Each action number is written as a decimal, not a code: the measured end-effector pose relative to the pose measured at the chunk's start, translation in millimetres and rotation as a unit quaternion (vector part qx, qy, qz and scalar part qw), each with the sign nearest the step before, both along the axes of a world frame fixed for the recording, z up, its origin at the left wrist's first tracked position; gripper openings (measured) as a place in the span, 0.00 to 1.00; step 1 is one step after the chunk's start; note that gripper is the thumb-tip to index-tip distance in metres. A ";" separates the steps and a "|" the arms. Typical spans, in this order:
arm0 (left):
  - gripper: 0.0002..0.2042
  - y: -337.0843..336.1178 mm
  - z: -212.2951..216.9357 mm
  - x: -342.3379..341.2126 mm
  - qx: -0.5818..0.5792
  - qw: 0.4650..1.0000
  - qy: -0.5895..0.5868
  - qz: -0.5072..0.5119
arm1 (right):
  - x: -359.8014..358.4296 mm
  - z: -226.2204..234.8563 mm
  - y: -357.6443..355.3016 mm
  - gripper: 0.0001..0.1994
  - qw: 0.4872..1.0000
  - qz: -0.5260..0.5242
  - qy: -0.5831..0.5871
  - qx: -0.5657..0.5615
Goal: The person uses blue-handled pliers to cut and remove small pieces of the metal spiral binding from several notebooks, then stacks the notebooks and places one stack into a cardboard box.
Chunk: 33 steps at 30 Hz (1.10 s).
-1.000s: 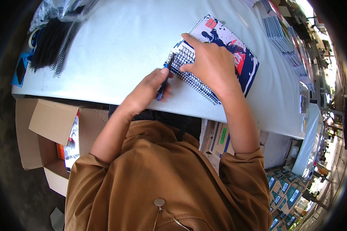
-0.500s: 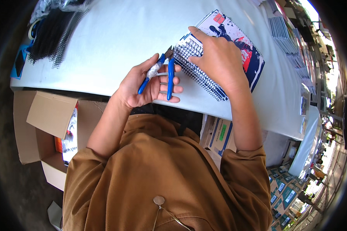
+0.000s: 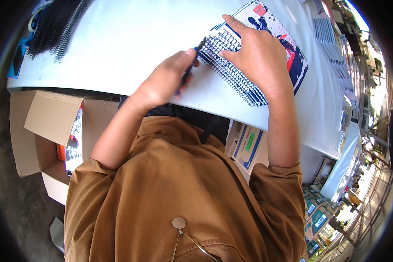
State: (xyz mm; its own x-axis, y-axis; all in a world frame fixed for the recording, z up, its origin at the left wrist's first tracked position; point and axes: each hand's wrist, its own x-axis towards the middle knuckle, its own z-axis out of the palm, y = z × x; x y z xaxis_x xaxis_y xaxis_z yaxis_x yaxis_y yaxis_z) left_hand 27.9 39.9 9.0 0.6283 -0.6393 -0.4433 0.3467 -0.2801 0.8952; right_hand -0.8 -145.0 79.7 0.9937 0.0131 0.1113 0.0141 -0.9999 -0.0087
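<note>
My left hand is closed around a pair of blue-handled wire cutters, its back turned up and most of the handles hidden. The cutters' dark tip is at the upper left end of the wire spines, though I cannot tell whether it touches a wire. A stack of spiral-bound notebooks lies slanted on the table, its dark wire coils fanned out along the side facing me. Over the stack lies my right hand, index finger stretched across the top cover and thumb apart by the coils.
Loose black binding coils lie at the table's far left. An open cardboard box with printed covers inside stands below the left table edge. More notebook stacks line the right side. Another carton sits under the white-covered table.
My left hand has turned from palm up to palm down and closed around the wire cutters, raising them slightly toward the coils' end. My right hand keeps its place on the notebooks. The view has shifted slightly.
</note>
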 end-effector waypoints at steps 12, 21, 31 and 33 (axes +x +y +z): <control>0.27 1.6 -4.2 -1.1 -0.172 0.950 0.261 0.013 | -2.0 4.9 6.1 0.28 0.998 0.010 0.016 -0.054; 0.25 -3.8 -8.2 -3.5 -0.005 0.999 0.051 -0.016 | 0.0 15.8 9.4 0.29 0.997 -0.007 0.063 -0.034; 0.26 -8.0 -10.3 -11.0 0.245 0.917 -0.312 -0.028 | 1.6 15.6 11.1 0.29 0.998 -0.009 0.065 -0.011; 0.26 -4.2 -6.4 -6.7 0.229 0.948 -0.215 -0.046 | 1.6 16.7 11.6 0.29 0.997 -0.026 0.079 -0.001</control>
